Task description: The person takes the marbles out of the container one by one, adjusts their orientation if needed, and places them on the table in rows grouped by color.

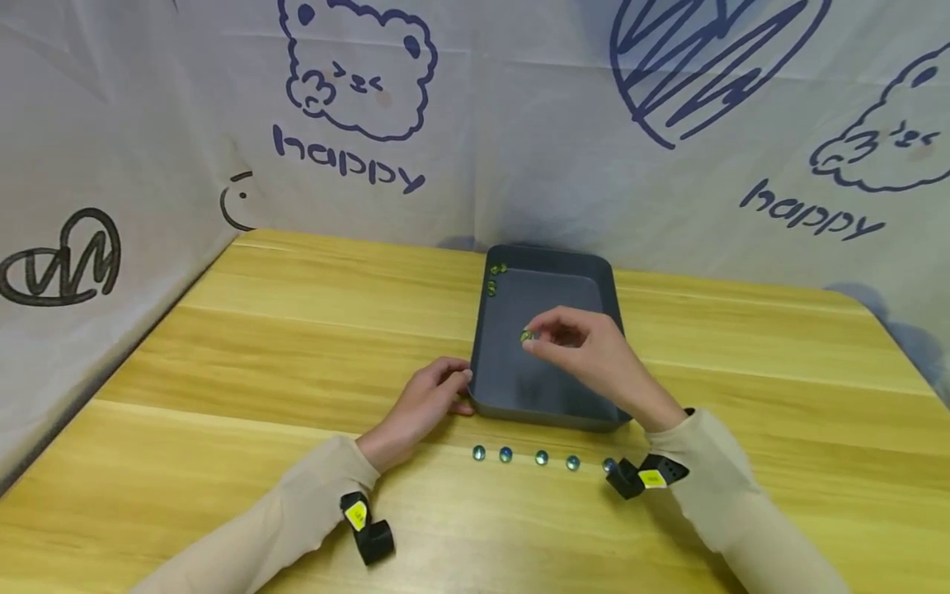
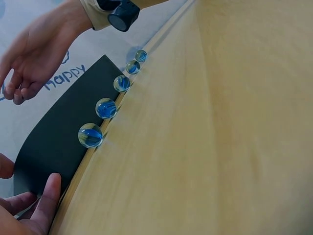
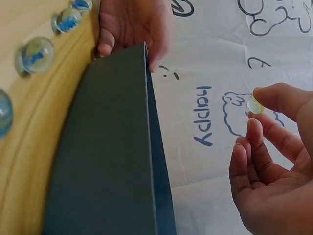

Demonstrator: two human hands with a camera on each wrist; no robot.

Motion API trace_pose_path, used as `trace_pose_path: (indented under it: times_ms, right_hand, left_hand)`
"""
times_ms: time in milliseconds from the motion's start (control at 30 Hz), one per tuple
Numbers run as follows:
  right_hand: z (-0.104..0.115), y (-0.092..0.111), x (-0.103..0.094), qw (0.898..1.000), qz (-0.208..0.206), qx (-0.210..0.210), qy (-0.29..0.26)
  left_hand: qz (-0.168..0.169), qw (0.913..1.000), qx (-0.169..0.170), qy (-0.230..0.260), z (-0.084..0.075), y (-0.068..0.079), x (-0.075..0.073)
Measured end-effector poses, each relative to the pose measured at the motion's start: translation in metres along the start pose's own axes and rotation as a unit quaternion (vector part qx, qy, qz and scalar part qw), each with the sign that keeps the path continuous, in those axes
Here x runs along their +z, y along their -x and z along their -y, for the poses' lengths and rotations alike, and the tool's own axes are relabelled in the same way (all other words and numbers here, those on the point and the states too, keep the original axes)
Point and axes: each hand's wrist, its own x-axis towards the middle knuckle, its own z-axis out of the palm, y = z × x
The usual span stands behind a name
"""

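Between thumb and forefinger my right hand (image 1: pixel 586 346) pinches a clear glass marble (image 3: pixel 255 105) with yellow-green inside, held above the dark grey tray (image 1: pixel 549 404). The other fingers of that hand are curled below the pinch in the right wrist view. My left hand (image 1: pixel 430 400) grips the tray's near left corner, thumb at the rim and fingers low against the outer wall. Several yellow-green marbles (image 1: pixel 491 288) lie inside the tray at its far left corner. In front of the tray, several clear marbles with blue swirls (image 2: pixel 106 108) stand in a row on the table.
The wooden table (image 1: pixel 297 346) reaches back to a white cloth (image 1: pixel 534 165) with drawings and the word "happy". Another cloth drops along the left side. A black wrist camera (image 1: pixel 627 478) on my right sleeve overlaps the right end of the blue marble row.
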Motion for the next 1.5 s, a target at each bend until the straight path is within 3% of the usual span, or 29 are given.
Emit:
trace_pose_path:
  times_ms: [467,900,1100,1500]
  right_hand:
    - [-0.001,0.016,0.01,0.999,0.007,-0.041,0.034]
    - [0.007,0.039,0.034,0.998,-0.006,-0.052,0.038]
    - [0.01,0.051,0.045,0.997,-0.012,-0.076,0.031]
    - [0.011,0.065,0.054,0.997,0.017,-0.076,0.022]
  left_hand:
    - [0.002,1.0,0.001,-0.003,0.0,-0.001,0.002]
    - [-0.006,1.0,0.004,-0.001,0.001,0.0,0.0]
    - [-0.003,1.0,0.006,-0.003,0.002,-0.001,0.0]
    - [-0.002,0.9999,0.006,-0.009,0.001,-0.002,0.002]
